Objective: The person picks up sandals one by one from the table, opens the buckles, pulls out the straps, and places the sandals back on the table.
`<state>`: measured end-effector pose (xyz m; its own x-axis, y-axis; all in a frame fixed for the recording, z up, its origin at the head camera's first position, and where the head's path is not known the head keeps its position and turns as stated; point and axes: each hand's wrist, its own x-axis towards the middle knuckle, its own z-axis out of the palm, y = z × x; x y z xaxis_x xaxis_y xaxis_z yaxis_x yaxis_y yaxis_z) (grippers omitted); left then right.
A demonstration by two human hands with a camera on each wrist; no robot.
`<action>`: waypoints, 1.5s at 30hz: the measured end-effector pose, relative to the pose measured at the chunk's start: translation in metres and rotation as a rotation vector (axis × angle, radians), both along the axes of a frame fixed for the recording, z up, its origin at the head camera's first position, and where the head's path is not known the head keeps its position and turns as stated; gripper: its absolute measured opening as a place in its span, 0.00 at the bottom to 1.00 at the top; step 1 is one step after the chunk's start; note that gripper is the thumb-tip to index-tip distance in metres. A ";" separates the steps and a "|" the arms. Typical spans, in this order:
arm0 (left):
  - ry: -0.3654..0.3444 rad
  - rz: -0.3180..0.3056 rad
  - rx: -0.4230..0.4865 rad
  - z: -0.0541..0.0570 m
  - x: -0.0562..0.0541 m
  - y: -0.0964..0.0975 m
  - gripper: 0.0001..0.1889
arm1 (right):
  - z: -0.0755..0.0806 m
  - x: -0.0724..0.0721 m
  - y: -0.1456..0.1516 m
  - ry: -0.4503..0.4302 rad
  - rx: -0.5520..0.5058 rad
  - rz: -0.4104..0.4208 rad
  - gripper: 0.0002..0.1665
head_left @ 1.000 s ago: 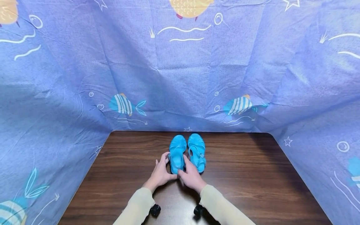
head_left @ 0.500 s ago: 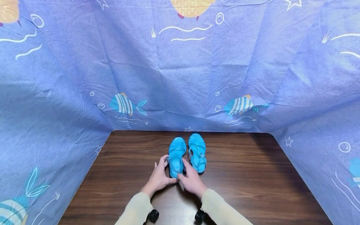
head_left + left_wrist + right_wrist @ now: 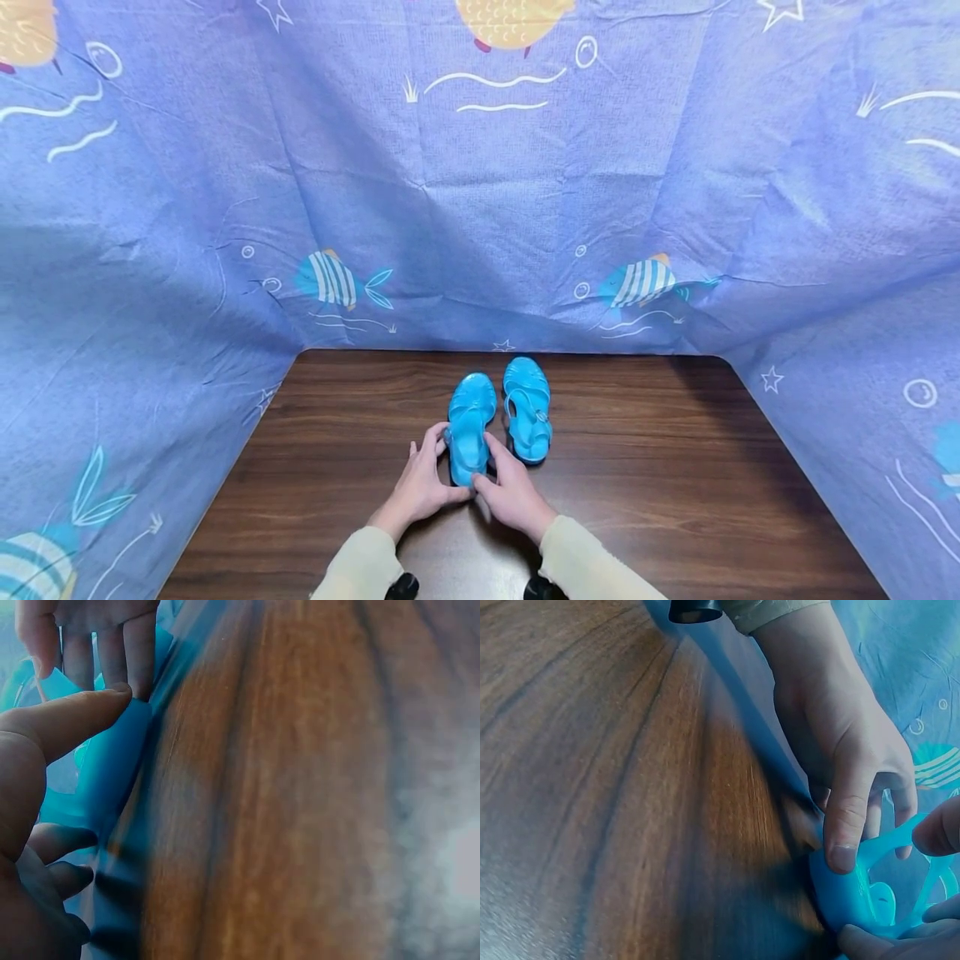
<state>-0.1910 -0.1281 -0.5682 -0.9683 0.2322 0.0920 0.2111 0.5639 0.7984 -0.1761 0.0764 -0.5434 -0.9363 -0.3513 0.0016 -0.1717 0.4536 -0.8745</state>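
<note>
Both hands hold the near-left one of two bright blue jelly sandals. My left hand (image 3: 420,486) has its fingers along the left side of this sandal (image 3: 472,400) and its thumb at the heel. On the other side, my right hand (image 3: 516,497) grips it near the heel, the two thumbs almost meeting there. The left wrist view shows the sandal's heel (image 3: 112,769) between the left thumb and fingers. In the right wrist view the left thumb presses on the heel (image 3: 836,900). The second sandal (image 3: 528,417) lies on the table, toe away, just right of the held one.
The dark wood-grain table (image 3: 675,492) has its rounded back edge beyond the sandals. A blue fabric curtain (image 3: 480,217) with fish drawings hangs behind and at both sides. A black wrist camera (image 3: 402,586) sits under the left sleeve.
The held sandal and both hands have moved toward the person, so its toe now sits nearer than that of the other sandal, which stays in place.
</note>
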 end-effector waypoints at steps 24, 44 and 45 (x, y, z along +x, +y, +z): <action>-0.065 -0.061 0.023 0.000 0.004 -0.013 0.59 | -0.001 0.006 0.015 0.065 -0.045 0.014 0.39; 0.097 0.081 0.092 0.005 -0.014 -0.020 0.11 | 0.054 -0.051 -0.007 0.646 0.366 0.208 0.22; 0.097 0.085 0.098 0.005 -0.014 -0.020 0.11 | 0.055 -0.054 -0.009 0.640 0.388 0.227 0.22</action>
